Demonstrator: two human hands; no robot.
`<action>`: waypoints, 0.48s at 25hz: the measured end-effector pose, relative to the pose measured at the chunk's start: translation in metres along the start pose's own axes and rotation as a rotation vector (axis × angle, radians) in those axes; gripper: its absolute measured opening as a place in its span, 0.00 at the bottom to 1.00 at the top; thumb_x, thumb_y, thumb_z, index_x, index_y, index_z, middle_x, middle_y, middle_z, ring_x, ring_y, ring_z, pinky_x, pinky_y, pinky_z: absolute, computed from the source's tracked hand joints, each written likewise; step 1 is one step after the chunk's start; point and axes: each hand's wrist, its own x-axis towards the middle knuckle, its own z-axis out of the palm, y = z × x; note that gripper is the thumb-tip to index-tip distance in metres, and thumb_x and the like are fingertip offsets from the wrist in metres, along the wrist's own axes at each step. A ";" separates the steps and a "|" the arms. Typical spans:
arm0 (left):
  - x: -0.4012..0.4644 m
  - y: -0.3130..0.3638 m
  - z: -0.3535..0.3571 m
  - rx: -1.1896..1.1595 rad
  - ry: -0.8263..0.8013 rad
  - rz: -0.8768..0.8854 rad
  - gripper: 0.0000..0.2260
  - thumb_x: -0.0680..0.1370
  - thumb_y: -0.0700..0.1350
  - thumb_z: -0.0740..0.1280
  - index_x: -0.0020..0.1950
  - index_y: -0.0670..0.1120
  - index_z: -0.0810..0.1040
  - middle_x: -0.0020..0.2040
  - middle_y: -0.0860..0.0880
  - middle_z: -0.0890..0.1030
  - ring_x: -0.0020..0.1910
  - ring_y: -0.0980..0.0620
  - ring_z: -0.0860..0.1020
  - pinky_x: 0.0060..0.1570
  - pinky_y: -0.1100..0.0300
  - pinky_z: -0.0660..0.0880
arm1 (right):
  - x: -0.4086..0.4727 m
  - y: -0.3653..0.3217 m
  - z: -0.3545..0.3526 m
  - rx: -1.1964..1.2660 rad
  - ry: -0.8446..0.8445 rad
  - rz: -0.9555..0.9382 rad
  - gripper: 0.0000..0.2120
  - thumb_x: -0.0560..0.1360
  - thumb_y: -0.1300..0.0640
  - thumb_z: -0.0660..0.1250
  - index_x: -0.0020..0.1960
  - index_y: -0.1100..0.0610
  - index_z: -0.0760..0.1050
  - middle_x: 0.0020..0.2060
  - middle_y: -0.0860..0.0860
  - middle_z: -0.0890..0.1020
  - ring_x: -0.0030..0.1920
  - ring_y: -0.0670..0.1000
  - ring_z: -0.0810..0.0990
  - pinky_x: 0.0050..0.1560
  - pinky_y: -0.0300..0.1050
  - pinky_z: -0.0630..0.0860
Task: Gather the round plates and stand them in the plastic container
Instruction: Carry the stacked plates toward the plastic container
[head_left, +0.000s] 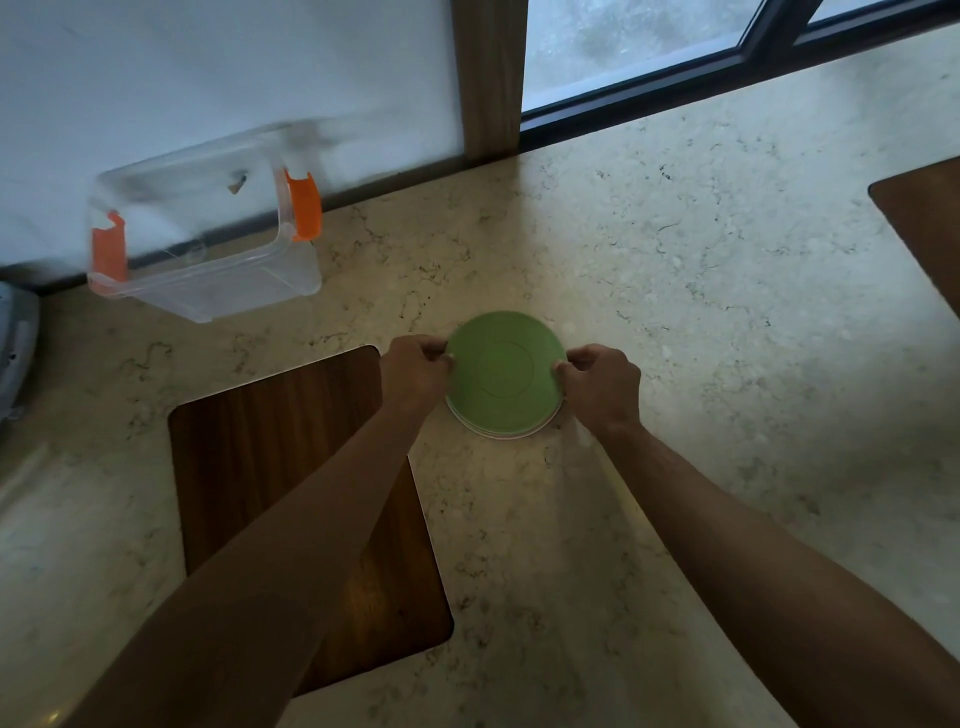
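Observation:
A stack of round plates (503, 375) lies on the marble counter, a green one on top and pale pink and white rims showing beneath at its near edge. My left hand (415, 370) grips the stack's left edge and my right hand (602, 383) grips its right edge, fingers curled around the rims. The clear plastic container (208, 244) with orange clips lies on its side at the far left against the wall, its opening facing the counter, nothing inside.
A dark wooden board (249, 447) is set into the counter under my left forearm. Another wooden panel (924, 218) shows at the right edge. A grey object (15, 353) sits at the far left. A window runs along the back.

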 end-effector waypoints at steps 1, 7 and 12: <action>-0.001 0.000 0.001 0.016 0.003 0.013 0.09 0.74 0.39 0.71 0.54 0.43 0.85 0.50 0.45 0.86 0.49 0.51 0.83 0.57 0.54 0.78 | -0.001 0.000 0.001 -0.001 0.001 -0.005 0.10 0.72 0.56 0.71 0.51 0.59 0.84 0.44 0.52 0.87 0.42 0.46 0.82 0.48 0.35 0.73; -0.005 0.008 0.005 0.231 0.008 0.078 0.07 0.72 0.38 0.67 0.44 0.36 0.83 0.38 0.42 0.82 0.44 0.41 0.81 0.47 0.51 0.78 | -0.005 0.003 0.009 -0.142 0.078 -0.018 0.10 0.73 0.53 0.69 0.49 0.58 0.83 0.43 0.56 0.81 0.42 0.50 0.75 0.44 0.39 0.67; -0.004 0.018 0.010 0.321 -0.040 -0.033 0.11 0.70 0.39 0.66 0.48 0.35 0.82 0.47 0.36 0.82 0.47 0.38 0.80 0.45 0.50 0.77 | -0.010 -0.004 0.012 -0.223 0.022 0.009 0.12 0.71 0.52 0.65 0.32 0.57 0.75 0.32 0.56 0.77 0.31 0.54 0.74 0.32 0.42 0.65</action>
